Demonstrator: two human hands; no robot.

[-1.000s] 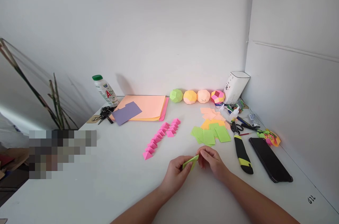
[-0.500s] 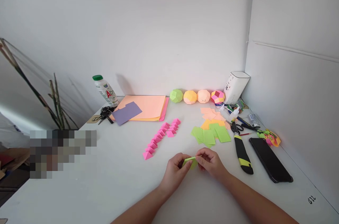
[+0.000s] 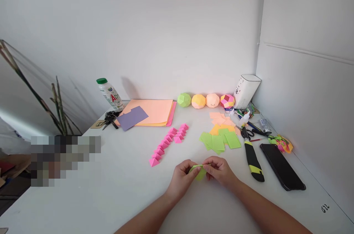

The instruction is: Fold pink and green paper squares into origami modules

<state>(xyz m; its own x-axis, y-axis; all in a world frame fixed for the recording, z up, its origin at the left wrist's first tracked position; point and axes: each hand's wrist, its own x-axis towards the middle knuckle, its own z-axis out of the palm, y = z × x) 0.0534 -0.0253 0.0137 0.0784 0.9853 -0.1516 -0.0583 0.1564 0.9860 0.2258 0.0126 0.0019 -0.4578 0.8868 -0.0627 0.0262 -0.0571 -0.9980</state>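
Between both hands is a piece of green paper (image 3: 200, 175), with a folded edge along its top. My left hand (image 3: 184, 176) pinches its left side between thumb and fingers. My right hand (image 3: 219, 170) pinches the right end of the same edge, thumb on top. Fingers hide part of the paper. Just beyond the hands lie loose green paper pieces (image 3: 218, 141), overlapping orange and peach pieces (image 3: 221, 119). To the left, folded pink paper units (image 3: 163, 145) stand in two slanting rows.
Paper balls (image 3: 198, 101) line the wall. Large coloured sheets (image 3: 152, 110) lie at the back, near a white bottle (image 3: 112, 95) and keys (image 3: 111, 116). On the right are a utility knife (image 3: 253, 162), scissors (image 3: 246, 133), a phone (image 3: 282, 167) and a white container (image 3: 247, 92).
My right hand has shifted slightly left and down, closer to my left hand. More of the green paper hangs visible below the fingers.
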